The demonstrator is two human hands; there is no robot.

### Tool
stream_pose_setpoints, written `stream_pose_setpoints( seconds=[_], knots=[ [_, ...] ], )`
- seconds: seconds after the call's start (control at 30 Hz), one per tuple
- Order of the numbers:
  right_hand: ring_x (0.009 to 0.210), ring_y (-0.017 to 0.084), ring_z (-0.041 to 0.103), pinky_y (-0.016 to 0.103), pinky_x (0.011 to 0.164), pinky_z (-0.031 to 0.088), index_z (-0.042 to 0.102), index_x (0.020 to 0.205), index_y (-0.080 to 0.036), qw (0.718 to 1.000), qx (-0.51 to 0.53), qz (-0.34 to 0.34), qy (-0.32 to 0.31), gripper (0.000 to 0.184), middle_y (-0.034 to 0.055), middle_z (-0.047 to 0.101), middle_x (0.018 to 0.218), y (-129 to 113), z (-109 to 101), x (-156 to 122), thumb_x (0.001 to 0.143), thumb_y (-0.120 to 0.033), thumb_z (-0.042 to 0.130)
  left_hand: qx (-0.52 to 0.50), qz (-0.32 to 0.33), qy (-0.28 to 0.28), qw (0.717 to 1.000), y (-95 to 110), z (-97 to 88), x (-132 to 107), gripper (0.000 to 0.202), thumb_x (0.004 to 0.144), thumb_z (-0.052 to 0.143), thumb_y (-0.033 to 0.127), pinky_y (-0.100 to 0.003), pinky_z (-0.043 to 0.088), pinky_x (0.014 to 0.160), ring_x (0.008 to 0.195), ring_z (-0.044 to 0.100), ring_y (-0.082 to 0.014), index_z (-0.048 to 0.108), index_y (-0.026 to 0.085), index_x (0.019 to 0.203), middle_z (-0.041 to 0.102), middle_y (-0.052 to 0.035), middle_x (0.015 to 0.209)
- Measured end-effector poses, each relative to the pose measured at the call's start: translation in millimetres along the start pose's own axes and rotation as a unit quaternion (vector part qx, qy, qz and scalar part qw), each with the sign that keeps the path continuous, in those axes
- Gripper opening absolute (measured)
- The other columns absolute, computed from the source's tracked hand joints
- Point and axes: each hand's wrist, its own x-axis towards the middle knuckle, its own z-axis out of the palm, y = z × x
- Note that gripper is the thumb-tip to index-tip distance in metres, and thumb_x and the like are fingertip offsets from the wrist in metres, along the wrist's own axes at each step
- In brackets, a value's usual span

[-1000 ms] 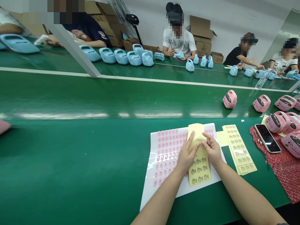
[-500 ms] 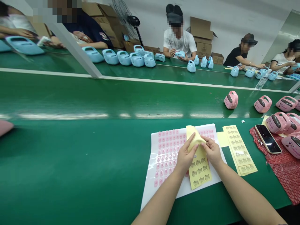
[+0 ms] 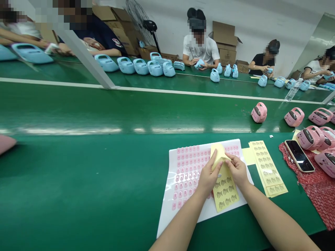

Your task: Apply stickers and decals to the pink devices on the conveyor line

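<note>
Both my hands pinch a yellow barcode label sheet (image 3: 225,191) whose top end is curled back toward me. My left hand (image 3: 208,176) grips its left side with fingers closed on the folded part. On its right side my right hand (image 3: 238,170) pinches the fold. The yellow sheet lies over a white sheet of small pink stickers (image 3: 186,170) on the green table (image 3: 78,188).
A stack of more yellow label sheets (image 3: 267,167) lies to the right. Further right a phone (image 3: 299,155) rests on a red cloth (image 3: 319,188) beside several pink devices (image 3: 309,136). Other people handle blue devices (image 3: 141,66) across the belt.
The curled top of the yellow sheet has folded lower and tighter between my fingers. Both hands stay in nearly the same place.
</note>
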Motion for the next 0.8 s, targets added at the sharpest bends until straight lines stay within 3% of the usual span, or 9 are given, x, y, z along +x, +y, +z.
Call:
stream_pose_setpoints(
  seconds=[0.3, 0.47, 0.63, 0.8],
  knots=[
    [0.058, 0.016, 0.055, 0.028, 0.054, 0.045, 0.064, 0.082, -0.021, 0.999, 0.004, -0.005, 0.033, 0.024, -0.0021, 0.058, 0.056, 0.3, 1.3, -0.9, 0.067, -0.039, 0.063, 0.008, 0.037, -0.002, 0.999, -5.2, 0.8, 0.1, 0.053, 0.079, 0.049, 0.039, -0.029, 0.053, 0.065, 0.090, 0.062, -0.0217, 0.037, 0.029, 0.129, 0.058, -0.0041, 0.118],
    [0.054, 0.013, 0.051, 0.026, 0.051, 0.043, 0.063, 0.079, -0.021, 0.998, -0.009, -0.020, 0.059, 0.019, -0.0018, 0.058, 0.061, -0.9, 2.0, -1.7, 0.067, -0.036, 0.063, 0.032, 0.053, 0.000, 0.998, -5.8, 2.6, 0.2, 0.050, 0.078, 0.050, 0.037, -0.030, 0.050, 0.078, 0.104, 0.056, -0.0224, 0.041, 0.028, 0.127, 0.050, -0.0027, 0.127],
    [0.061, 0.014, 0.054, 0.027, 0.056, 0.045, 0.061, 0.080, -0.020, 0.997, -0.016, -0.028, 0.064, 0.015, -0.0002, 0.059, 0.069, -3.2, 2.3, -3.7, 0.069, -0.032, 0.061, 0.019, 0.045, -0.023, 0.999, -5.8, 4.2, -1.9, 0.051, 0.079, 0.047, 0.037, -0.032, 0.052, 0.068, 0.082, 0.064, -0.0208, 0.039, 0.024, 0.128, 0.063, -0.0057, 0.109],
    [0.065, 0.015, 0.057, 0.028, 0.058, 0.047, 0.061, 0.081, -0.020, 0.996, -0.041, -0.034, 0.067, 0.016, 0.0014, 0.061, 0.073, -3.0, 1.6, -5.3, 0.072, -0.032, 0.058, 0.004, 0.034, -0.045, 0.998, -4.4, 4.6, -3.5, 0.053, 0.080, 0.046, 0.038, -0.030, 0.052, 0.061, 0.073, 0.063, -0.0194, 0.037, 0.023, 0.130, 0.067, -0.0053, 0.093]
  ],
)
